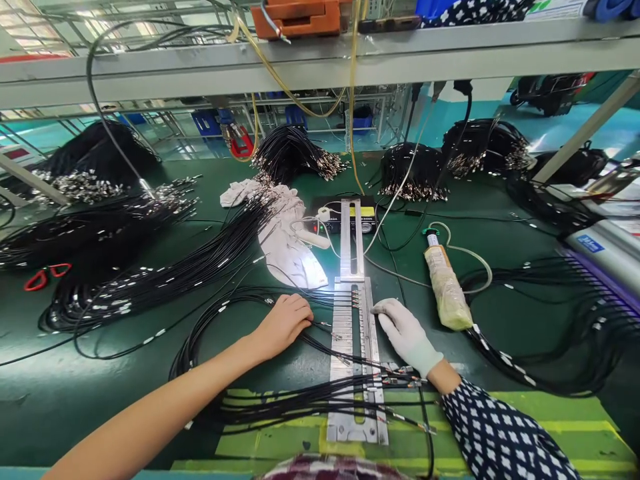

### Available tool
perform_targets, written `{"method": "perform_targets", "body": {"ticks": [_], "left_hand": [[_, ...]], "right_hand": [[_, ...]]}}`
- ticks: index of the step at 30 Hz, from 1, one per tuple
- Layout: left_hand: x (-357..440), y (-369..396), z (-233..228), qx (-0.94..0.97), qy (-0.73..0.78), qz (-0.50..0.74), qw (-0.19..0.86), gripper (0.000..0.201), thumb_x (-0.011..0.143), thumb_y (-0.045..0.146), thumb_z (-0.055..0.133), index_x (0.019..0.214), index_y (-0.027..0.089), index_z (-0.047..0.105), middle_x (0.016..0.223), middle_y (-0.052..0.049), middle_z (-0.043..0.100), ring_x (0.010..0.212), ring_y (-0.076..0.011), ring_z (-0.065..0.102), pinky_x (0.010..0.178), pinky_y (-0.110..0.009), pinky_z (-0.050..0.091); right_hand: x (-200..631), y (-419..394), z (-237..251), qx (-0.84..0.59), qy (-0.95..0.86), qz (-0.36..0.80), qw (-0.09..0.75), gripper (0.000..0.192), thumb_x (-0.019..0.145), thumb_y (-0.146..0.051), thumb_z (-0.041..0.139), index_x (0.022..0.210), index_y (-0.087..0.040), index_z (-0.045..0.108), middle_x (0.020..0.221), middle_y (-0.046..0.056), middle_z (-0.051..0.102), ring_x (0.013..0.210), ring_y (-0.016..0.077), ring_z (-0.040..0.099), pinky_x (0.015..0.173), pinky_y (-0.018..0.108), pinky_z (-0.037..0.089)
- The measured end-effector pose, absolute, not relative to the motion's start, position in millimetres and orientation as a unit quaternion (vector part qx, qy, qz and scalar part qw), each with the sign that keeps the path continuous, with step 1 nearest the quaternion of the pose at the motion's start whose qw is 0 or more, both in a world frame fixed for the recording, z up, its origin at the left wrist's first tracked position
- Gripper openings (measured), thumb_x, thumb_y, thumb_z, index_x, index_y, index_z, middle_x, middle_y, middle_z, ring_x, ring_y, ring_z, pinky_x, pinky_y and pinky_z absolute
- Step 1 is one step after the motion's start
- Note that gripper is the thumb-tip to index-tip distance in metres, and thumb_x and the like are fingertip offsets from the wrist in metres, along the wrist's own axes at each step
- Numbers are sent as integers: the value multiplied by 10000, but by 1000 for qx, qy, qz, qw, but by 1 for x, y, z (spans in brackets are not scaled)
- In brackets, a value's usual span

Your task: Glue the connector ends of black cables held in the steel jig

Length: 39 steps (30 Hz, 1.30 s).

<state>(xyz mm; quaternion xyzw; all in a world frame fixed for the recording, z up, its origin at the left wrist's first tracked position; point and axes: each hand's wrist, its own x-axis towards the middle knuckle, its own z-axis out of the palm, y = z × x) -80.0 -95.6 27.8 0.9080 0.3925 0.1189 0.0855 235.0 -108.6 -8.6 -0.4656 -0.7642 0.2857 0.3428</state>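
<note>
My left hand (284,327), bare, has its fingers closed on a thin black cable whose stripped end (324,324) points toward the fixture. A long slotted metal fixture (343,427) lies in front of me. Several cable ends (355,299) sit side by side across its upper part. My right hand (406,335), in a white glove, is at the fixture's right edge, fingers stretched toward it and holding nothing I can see. Nearer me, a loose bunch of black cables (285,403) with bare coloured wire ends lies across the fixture.
Black cable bundles (200,277) cover the left, with more at the back. White cloth gloves (285,227) lie behind my left hand. A black control box (367,217) stands behind the fixture. At right are a wrapped dispensing syringe (447,287) and a silver machine (607,250). A shelf (200,73) crosses overhead.
</note>
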Motion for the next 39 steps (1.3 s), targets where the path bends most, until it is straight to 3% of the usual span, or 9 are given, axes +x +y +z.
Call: {"method": "perform_targets", "body": {"ticks": [6, 22, 39], "left_hand": [[-61, -91, 15, 928, 351, 123, 10, 218, 1000, 185, 391, 933, 169, 598, 876, -51, 625, 871, -192, 512, 782, -340, 344], [-47, -67, -8, 937, 298, 184, -12, 384, 1025, 199, 263, 1123, 163, 633, 912, -88, 609, 795, -178, 511, 733, -317, 441], [-49, -70, -15, 936, 272, 221, 3, 323, 1020, 192, 298, 1172, 168, 582, 944, -90, 609, 833, -179, 517, 750, -315, 450]], "right_hand": [[233, -108, -7, -485, -758, 288, 328, 195, 961, -238, 423, 979, -222, 617, 1016, 69, 615, 981, 213, 589, 920, 392, 478], [231, -108, -6, -501, -741, 306, 326, 145, 941, -243, 479, 946, -230, 623, 1010, 61, 634, 945, 210, 606, 831, 365, 508], [231, -106, -6, -506, -741, 307, 318, 148, 953, -253, 477, 953, -236, 624, 998, 50, 632, 929, 204, 601, 815, 356, 503]]}}
